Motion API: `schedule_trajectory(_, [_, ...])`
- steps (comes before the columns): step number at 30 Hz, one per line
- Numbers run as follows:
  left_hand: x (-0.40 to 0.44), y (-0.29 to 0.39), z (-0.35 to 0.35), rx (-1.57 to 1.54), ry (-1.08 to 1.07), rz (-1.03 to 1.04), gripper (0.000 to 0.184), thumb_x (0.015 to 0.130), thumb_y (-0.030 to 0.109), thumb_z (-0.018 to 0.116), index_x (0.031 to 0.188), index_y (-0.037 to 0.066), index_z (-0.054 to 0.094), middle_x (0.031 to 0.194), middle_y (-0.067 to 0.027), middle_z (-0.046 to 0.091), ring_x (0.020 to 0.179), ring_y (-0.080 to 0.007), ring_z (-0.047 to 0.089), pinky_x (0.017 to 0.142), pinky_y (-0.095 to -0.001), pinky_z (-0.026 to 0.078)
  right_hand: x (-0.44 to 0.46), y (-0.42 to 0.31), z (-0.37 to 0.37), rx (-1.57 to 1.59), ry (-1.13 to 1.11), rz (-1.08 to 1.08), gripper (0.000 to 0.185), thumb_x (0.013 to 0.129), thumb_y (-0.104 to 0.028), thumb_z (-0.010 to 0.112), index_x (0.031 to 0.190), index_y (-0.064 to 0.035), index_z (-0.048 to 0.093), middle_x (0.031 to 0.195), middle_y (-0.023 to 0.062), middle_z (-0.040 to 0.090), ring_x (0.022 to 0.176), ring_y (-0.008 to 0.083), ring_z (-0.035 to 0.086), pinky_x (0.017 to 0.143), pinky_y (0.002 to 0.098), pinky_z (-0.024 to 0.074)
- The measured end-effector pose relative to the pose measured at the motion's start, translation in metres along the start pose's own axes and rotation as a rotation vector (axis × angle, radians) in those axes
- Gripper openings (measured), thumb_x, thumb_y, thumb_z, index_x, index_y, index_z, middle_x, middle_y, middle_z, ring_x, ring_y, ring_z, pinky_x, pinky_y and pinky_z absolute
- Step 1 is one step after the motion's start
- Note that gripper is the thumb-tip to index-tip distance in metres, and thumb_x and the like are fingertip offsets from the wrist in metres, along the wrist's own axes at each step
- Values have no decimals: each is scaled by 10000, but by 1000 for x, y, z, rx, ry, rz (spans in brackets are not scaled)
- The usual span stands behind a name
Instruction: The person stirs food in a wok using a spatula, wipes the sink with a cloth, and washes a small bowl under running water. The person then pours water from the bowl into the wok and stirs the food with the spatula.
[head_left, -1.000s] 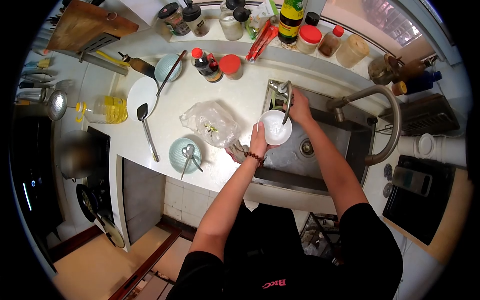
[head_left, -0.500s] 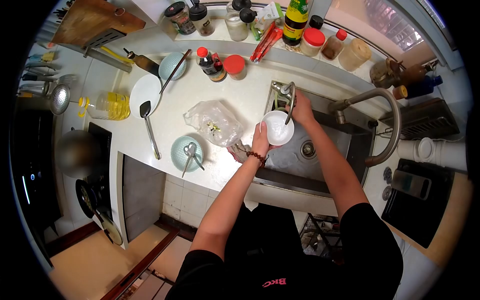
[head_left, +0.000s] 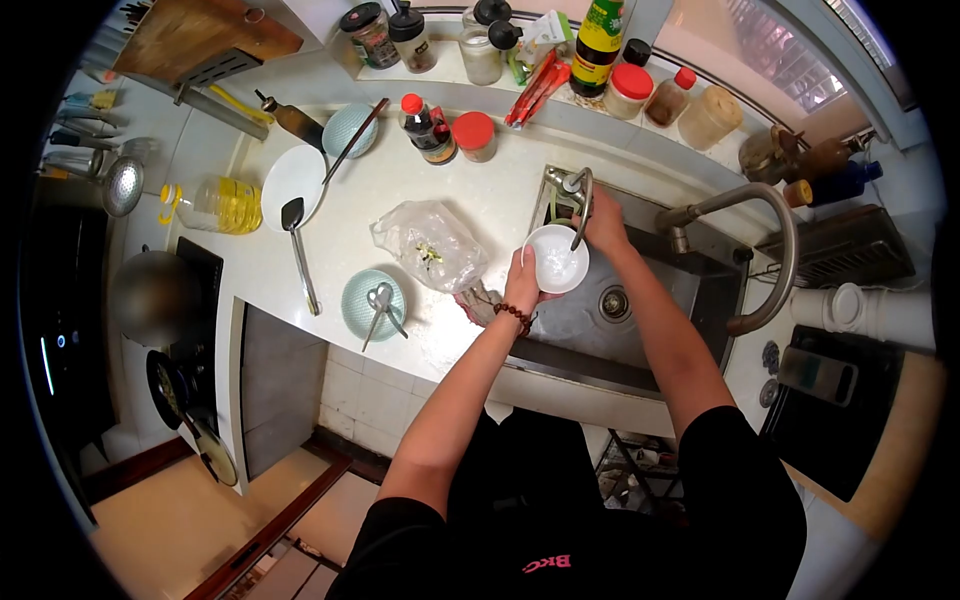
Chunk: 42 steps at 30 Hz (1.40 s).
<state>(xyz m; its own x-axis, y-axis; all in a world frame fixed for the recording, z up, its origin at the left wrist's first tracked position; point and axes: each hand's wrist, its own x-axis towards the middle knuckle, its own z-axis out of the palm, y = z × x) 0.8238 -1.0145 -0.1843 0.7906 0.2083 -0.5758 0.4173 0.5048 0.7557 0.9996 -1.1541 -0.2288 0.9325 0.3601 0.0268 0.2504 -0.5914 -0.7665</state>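
Observation:
My left hand [head_left: 522, 285] holds a small white bowl [head_left: 557, 259] at the sink's left side, thumb over its rim. The curved end of a slim metal faucet [head_left: 584, 205] reaches down over the bowl, and something clear shows inside it. Just behind this faucet is my right hand [head_left: 605, 220], its fingers partly hidden by the metal; whether they grip it I cannot tell. Below both hands lies the steel sink [head_left: 650, 290] with its drain. A crumpled clear plastic bag [head_left: 430, 245] with green bits rests on the counter to the left.
A pale green bowl [head_left: 373, 305] holds spoons. Farther left are a white plate [head_left: 293, 185], a spatula [head_left: 298, 255] and an oil bottle [head_left: 230, 205]. A large curved faucet [head_left: 780, 210] arches over the sink's right side. Jars and bottles line the ledge behind.
The view has shifted slightly, so the counter items appear a little farther right. Both hands keep nearly the same pose, with the white bowl still under the slim faucet.

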Motion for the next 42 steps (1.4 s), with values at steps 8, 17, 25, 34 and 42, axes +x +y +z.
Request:
schedule_trajectory(8, [-3,-3,-2,-16,7,-10,549,1088,502,321,1435,81,380,1275,-167,609,1032,-278,708,689,-426,663,-1,-4,-1,-27,7,-29,521,713,-131,815,1153,25,584,1021,225,679,902,365,690,808,439,565])
schedule_trajectory(17, [-4,-7,-5,-30,-16,-27,597,1072,561,332,1452,100,343,1353,-157,559,1105,-303,684,750,-462,651,-2,-9,-5,-43,20,-64,467,741,-124,812,1128,21,596,994,224,696,866,360,705,777,428,571])
schedule_trajectory(25, [-8,-10,-8,-78,8,-16,564,1082,509,356,1441,75,373,1332,-191,546,1060,-319,695,685,-462,662,15,41,2,304,-104,105,303,898,-175,688,1138,7,653,966,226,718,844,345,717,772,417,564])
schedule_trajectory(34, [-82,-9,-70,-55,199,30,656,1055,530,444,1516,70,366,1465,-203,462,1282,-361,549,856,-465,615,-71,70,1,601,92,237,335,1009,-196,645,1293,-26,597,964,33,656,781,115,611,638,265,515])
schedule_trajectory(42, [-239,60,-230,-437,107,57,620,1070,494,431,1528,104,282,1464,-146,436,1227,-336,598,774,-527,643,-239,36,-4,250,-111,262,399,1028,-284,607,729,-21,605,599,40,574,455,93,482,409,280,367])
